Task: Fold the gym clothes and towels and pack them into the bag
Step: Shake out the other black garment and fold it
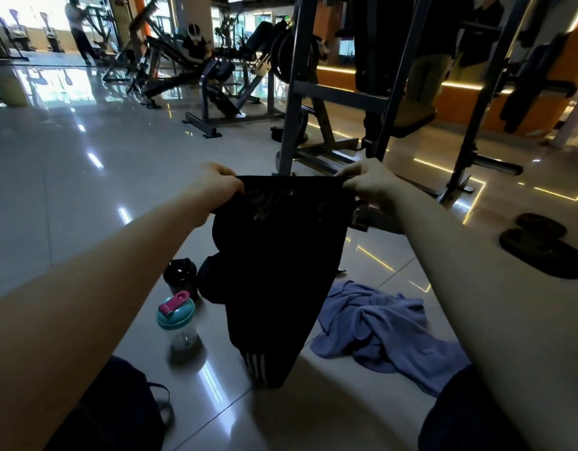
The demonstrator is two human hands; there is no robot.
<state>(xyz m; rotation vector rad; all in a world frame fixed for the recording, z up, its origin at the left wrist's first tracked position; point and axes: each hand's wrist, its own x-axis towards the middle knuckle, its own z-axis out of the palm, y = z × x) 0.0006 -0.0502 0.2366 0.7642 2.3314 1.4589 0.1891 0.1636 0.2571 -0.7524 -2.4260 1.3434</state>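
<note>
1. Risk, as I judge it: the black garment (281, 255) hangs in the air over the floor (69, 190), held only by its top edge. It is twisted and bunched on its left side, so a fold started from here would likely come out crooked unless it is shaken flat first.
2. Its striped lower end hangs close to the shaker bottle (178, 323) and the dark bottle (180, 275) behind it. A swing of the cloth to the left could knock one over. Whether that end touches the floor I cannot tell.
3. Laying the garment down to the right could land it on the crumpled blue towel (378, 327), which lies unfolded on the floor and would spoil a flat fold.
4. The bag (118, 411) sits at the near left under the left forearm. Nothing shows in it from here.
5. Left hand (216, 187): fingers curled tight, gripping the left end of the top edge.
6. Right hand (365, 182): fingers curled, pinching the right end, with the edge stretched fairly taut between the two hands.
</note>
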